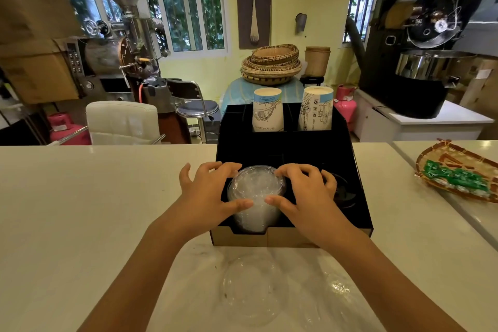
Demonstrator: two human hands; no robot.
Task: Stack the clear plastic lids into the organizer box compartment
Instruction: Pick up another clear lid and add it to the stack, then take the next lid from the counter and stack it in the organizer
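A stack of clear lids (256, 197) is sitting in the front-left compartment of the black organizer box (285, 143), its top rising above the compartment's rim. The left hand (207, 191) is cupping the stack from nine o'clock, thumb pressing against its near side and fingers curling over the far rim; the right hand (304, 191) is doing the same from three o'clock, thumb touching the stack just beside the other thumb. Both hands are grasping the stack between them, neither clenched nor released.

The step in hand appears to be seating and squaring the stack in its compartment. Next, the hands will probably need to let go and reach back toward six o'clock, where loose clear lids (254, 288) are lying on the desk (80, 197) on what looks like a crinkled clear wrapper. Being clear on a pale surface, they are hard to tell apart, so how many remain cannot be told.

At three o'clock of the stack, the neighbouring compartment is holding something dark, too dim to identify. At twelve o'clock, two paper cup stacks (268, 110) are standing upright in the rear slots, well apart from the hands. A woven tray (458, 170) with green packets is resting at the desk's right edge. Nothing is blocking the path between the loose lids and the compartment, though the front wall of the box must be cleared.
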